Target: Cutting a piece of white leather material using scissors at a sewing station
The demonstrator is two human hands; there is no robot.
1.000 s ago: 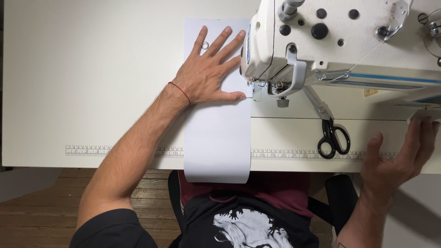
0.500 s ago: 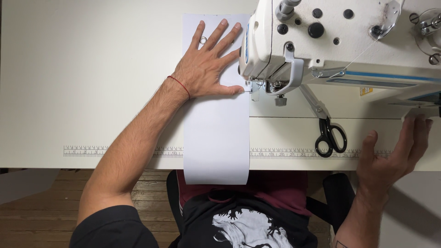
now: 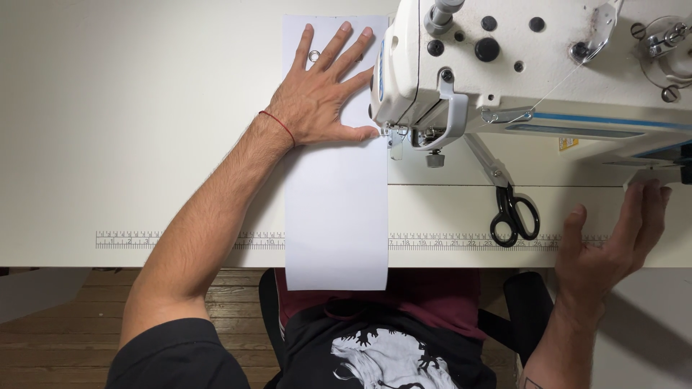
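A long white strip of fabric lies on the table and hangs over its near edge. My left hand rests flat on it with fingers spread, the thumb right beside the presser foot of the white sewing machine. A small metal ring lies on the strip between my fingers. My right hand hovers with fingers apart at the table's right near edge, holding nothing, its fingertips close to the machine's base.
Black-handled scissors lie on the cream table right of the strip, blades pointing toward the needle area. A printed ruler runs along the table's near edge. Wooden floor shows below.
My right hand has lifted slightly toward the machine's right end. The left hand stays flat on the strip.
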